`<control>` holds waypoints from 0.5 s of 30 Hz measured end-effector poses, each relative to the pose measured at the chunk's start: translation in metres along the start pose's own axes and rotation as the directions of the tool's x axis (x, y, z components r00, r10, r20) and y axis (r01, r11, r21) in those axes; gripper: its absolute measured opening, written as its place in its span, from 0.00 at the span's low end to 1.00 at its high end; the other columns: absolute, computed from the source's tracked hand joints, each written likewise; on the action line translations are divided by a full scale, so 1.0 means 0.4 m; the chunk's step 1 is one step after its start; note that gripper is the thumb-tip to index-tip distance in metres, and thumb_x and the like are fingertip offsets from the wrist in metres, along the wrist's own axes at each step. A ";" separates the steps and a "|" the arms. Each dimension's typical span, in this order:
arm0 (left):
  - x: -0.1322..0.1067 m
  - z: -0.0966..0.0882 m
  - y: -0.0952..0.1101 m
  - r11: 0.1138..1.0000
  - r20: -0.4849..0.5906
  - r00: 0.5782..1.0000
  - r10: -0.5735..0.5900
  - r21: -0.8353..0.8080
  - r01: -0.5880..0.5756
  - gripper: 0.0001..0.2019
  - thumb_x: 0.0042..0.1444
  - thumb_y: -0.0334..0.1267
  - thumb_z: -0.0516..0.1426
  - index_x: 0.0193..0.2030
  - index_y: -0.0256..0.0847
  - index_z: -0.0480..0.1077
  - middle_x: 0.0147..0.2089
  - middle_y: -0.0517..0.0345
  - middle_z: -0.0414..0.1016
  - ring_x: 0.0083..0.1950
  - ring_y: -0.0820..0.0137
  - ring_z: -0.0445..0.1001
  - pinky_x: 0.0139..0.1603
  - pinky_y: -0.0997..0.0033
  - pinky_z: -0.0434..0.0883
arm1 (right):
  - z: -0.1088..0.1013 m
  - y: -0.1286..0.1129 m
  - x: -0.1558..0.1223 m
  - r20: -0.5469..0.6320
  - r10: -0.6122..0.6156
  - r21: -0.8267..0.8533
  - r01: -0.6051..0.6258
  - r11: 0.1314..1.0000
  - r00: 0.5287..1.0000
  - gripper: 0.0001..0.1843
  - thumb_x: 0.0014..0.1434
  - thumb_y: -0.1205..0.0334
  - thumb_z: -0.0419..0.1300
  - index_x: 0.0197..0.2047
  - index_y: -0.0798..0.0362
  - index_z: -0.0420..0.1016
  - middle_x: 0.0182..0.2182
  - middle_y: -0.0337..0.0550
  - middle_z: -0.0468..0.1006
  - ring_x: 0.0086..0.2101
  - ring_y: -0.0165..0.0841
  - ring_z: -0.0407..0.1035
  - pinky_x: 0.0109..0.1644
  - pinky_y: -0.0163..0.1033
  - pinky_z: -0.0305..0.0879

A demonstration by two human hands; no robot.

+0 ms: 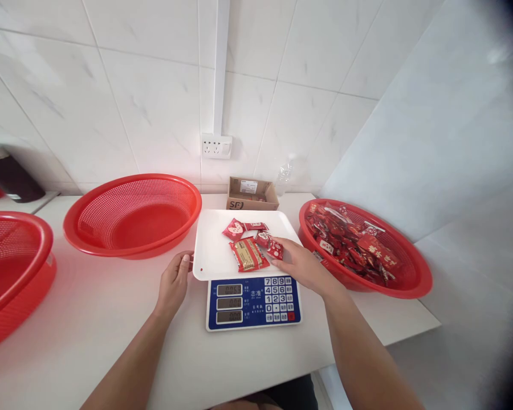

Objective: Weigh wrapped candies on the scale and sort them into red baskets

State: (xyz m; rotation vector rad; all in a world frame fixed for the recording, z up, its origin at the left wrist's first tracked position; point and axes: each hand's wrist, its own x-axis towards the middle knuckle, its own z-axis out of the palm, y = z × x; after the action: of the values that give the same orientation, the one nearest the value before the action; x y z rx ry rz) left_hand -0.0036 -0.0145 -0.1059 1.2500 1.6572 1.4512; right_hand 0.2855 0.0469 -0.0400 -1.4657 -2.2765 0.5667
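A digital scale [253, 302] with a blue keypad stands on the white counter, its white weighing tray [214, 250] carrying several red snack packets [248, 253]. My right hand [301, 265] reaches over the tray's right side, fingers pinched on a small red packet [275, 249] resting on the tray. My left hand [174, 283] lies at the tray's left edge, fingers curled, thumb touching the rim. A red basket [414, 273] at the right is filled with many red wrapped packets [354, 245].
An empty red mesh basket [132, 213] sits left of the scale, another red basket [12, 267] at the far left. A small cardboard box [251, 193] and a wall socket [216, 146] lie behind. A tiled wall closes the right side.
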 end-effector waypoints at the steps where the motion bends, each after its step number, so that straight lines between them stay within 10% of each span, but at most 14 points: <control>1: 0.000 0.000 0.000 1.000 0.002 1.000 -0.001 0.002 0.001 0.23 0.57 0.56 0.47 0.44 0.39 0.69 0.45 0.49 0.75 0.42 0.65 0.73 0.41 0.66 0.71 | 0.000 0.001 0.001 -0.012 -0.001 -0.004 0.001 1.000 1.000 0.26 0.58 0.55 0.54 0.59 0.48 0.63 0.57 0.44 0.68 0.55 0.39 0.63 0.58 0.46 0.59; 15: -0.001 -0.001 0.003 1.000 0.010 1.000 -0.008 0.022 0.008 0.23 0.57 0.56 0.46 0.44 0.40 0.69 0.46 0.49 0.74 0.44 0.64 0.73 0.41 0.67 0.71 | -0.038 0.017 -0.034 -0.446 0.179 0.145 -0.127 0.981 0.877 0.20 0.58 0.50 0.50 0.46 0.54 0.70 0.37 0.48 0.80 0.37 0.39 0.74 0.42 0.42 0.67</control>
State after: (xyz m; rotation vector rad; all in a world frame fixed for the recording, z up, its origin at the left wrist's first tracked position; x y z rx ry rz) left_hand -0.0033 -0.0151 -0.1046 1.2590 1.6738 1.4236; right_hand 0.3040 0.0389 -0.0319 -1.5406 -1.7485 0.3368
